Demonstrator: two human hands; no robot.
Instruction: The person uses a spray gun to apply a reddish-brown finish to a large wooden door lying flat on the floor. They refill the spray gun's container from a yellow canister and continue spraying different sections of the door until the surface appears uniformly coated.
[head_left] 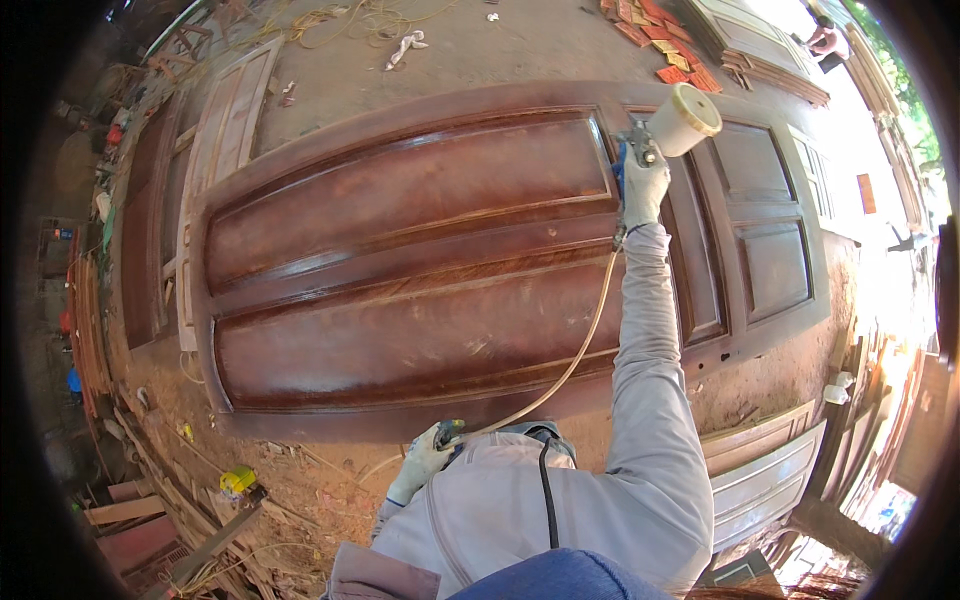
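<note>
My right hand [645,188], in a whitish glove, is wrapped round the handle of a spray gun [641,148]. A pale cup [684,120] with a yellowish rim is fixed to the gun. They are over the upper middle of a large reddish-brown panelled wooden door [420,262], which lies flat and shines wet in places. From the gun's handle a thin cream hose [590,345] curves down across the door to my left hand [424,464]. That gloved hand is closed on the hose close to my body, at the door's near edge; its fingertips are partly hidden.
More doors and frames [225,130] lean at the left. Stacked panels [755,45] and reddish pieces [672,40] lie at the far right, with a person [828,42] beyond. Wood offcuts [125,510] and a yellow object [238,480] are at the near left. Pale panels [765,490] lie at the near right.
</note>
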